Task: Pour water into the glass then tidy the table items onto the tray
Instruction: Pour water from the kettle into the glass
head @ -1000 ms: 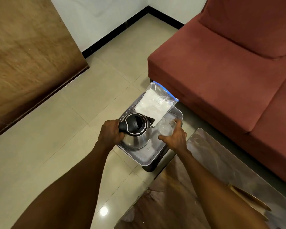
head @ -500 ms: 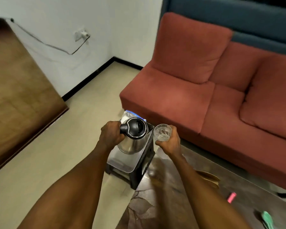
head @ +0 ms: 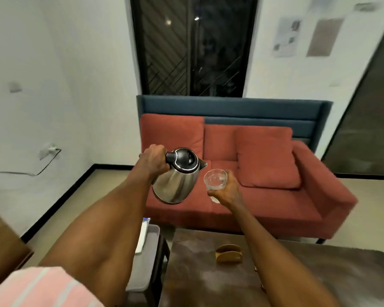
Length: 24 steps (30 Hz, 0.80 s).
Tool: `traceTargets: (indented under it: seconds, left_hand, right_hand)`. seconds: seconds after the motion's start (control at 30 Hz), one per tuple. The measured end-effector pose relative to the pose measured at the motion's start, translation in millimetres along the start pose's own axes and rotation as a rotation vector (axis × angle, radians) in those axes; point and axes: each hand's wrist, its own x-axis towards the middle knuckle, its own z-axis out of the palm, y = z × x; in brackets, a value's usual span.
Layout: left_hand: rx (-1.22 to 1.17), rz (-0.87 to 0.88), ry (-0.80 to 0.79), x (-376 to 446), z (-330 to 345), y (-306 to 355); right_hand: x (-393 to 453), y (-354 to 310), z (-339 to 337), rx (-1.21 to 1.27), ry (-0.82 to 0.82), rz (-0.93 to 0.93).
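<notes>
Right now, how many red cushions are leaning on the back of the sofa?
2. One back cushion stands at the sofa's left end, above the kettle. The other cushion leans toward the right, beyond the glass. None looks hidden.

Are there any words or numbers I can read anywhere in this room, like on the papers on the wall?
None can be read.
Papers on the wall: printed, but too blurred.
Kettle: no label shows.
Plastic bag on the tray: no print readable.

Bare forearms; a pink short sleeve (head: 42,286) with pale, perhaps white, stripes on the left.
</notes>
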Motion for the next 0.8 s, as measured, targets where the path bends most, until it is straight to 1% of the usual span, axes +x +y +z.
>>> traceTargets:
  seconds: [0.13,0.3,0.43,0.6,0.8]
  left_hand:
    - [0.054,0.110,0.013,5,-35,63]
    - [0.121,0.221,0.041,2,-52,129]
    - [0.209,0.272,0.019,-9,-61,179]
    - [0.313,0.308,0.029,-21,-59,226]
    - [0.422,0.251,0.018,-29,-55,266]
  right_hand:
    - [-13,-9,-57,-0.019,0.073,-0.009]
    - [-27,-3,-115,-0.042,0.130,-0.002]
    - [-40,7,-152,-0.086,0.152,0.020]
    - [-50,28,-189,-0.127,0.116,0.038]
    - [-48,52,-209,-0.127,0.031,0.042]
